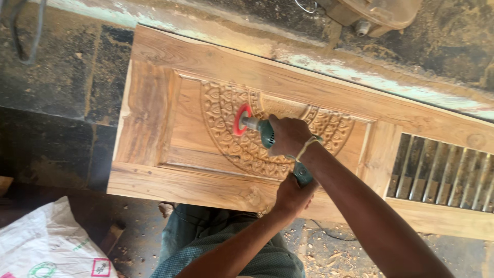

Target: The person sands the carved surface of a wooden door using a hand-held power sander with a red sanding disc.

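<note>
- Lying at the far left, low in the view, a white sack (49, 247) rests on the dusty floor (329, 252), well apart from both hands.
- A carved wooden door (154, 128) stretches across the middle, its half-round carving (226, 128) left of centre.
- A red disc (241, 119) at the tip of the green power tool (265, 135) touches that carving, just left of the hands.
- The left hand (293, 194) is closed around the tool's rear end, near the door's lower edge.
- The right hand (289, 135) is wrapped over the tool's body, above the left hand.
- Louvred slats (442, 175) fill the door's right end, well apart from the tool.
</note>
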